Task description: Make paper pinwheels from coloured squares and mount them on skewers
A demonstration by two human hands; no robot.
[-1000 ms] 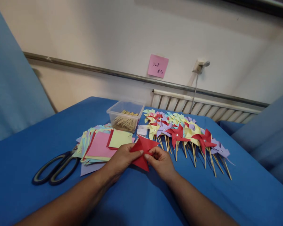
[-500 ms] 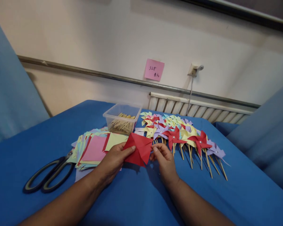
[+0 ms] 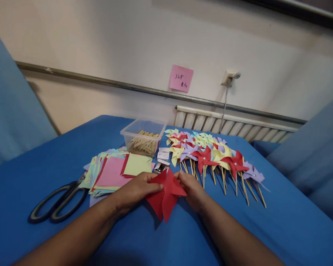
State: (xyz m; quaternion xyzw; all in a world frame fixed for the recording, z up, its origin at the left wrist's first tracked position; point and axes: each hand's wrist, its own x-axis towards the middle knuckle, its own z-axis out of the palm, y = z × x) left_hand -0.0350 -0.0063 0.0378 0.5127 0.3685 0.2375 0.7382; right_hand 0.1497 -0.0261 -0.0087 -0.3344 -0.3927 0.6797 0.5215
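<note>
A red square of paper (image 3: 169,194) with slits cut in from its corners is held over the blue cloth between my two hands. My left hand (image 3: 140,188) pinches its left side, thumb on top. At its right side, my right hand (image 3: 191,186) is closed on the edge, with some fingers hidden behind the paper. Just beyond the paper is a small open box (image 3: 161,166) with small dark pieces inside. To the left lies a stack of coloured paper squares (image 3: 111,173), with a yellow square (image 3: 138,165) on a red one beside it.
Dark-handled scissors (image 3: 58,203) lie at the left, their blades under the papers. A clear plastic tub (image 3: 127,136) holds wooden sticks. Finished paper pinwheels (image 3: 205,159) on sticks lie in rows at the right. Behind the blue-covered table (image 3: 291,221) is a radiator (image 3: 202,120).
The red paper has come lower and nearer, and its cut points now spread apart. My right hand has moved in onto its right edge. The small open box has come into view.
</note>
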